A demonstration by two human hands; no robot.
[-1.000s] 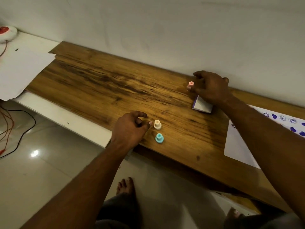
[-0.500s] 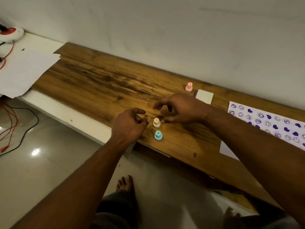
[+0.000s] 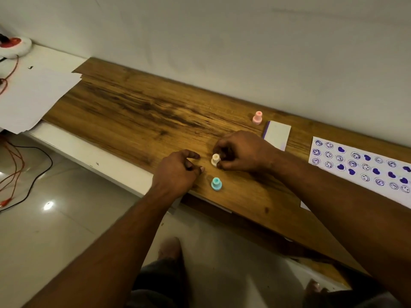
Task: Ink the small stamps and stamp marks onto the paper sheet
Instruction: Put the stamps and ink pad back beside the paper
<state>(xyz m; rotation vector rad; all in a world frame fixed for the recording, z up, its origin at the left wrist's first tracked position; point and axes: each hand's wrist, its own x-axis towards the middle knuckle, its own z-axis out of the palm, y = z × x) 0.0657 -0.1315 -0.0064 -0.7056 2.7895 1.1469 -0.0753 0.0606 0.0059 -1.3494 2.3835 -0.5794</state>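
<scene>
Three small stamps stand on the wooden board (image 3: 133, 112). My right hand (image 3: 242, 152) pinches the cream stamp (image 3: 215, 159) near the board's front edge. My left hand (image 3: 178, 172) rests beside it on the left, fingers loosely curled, holding nothing. A teal stamp (image 3: 216, 183) stands just in front of both hands. A pink stamp (image 3: 257, 117) stands farther back near the wall, next to the white ink pad (image 3: 277, 134) with its purple edge. The paper sheet (image 3: 360, 165), covered with several purple smiley and heart marks, lies at the right, partly hidden by my right forearm.
Loose white sheets (image 3: 29, 96) overlap the board's left end. A red and white device (image 3: 13, 44) with red wires sits at the far left. A black cable (image 3: 33, 185) trails on the tiled floor below. A white wall runs directly behind the board.
My right hand let go of the pink stamp near the ink pad, moved forward and left, and closed its fingers on the cream stamp. My left hand stayed put.
</scene>
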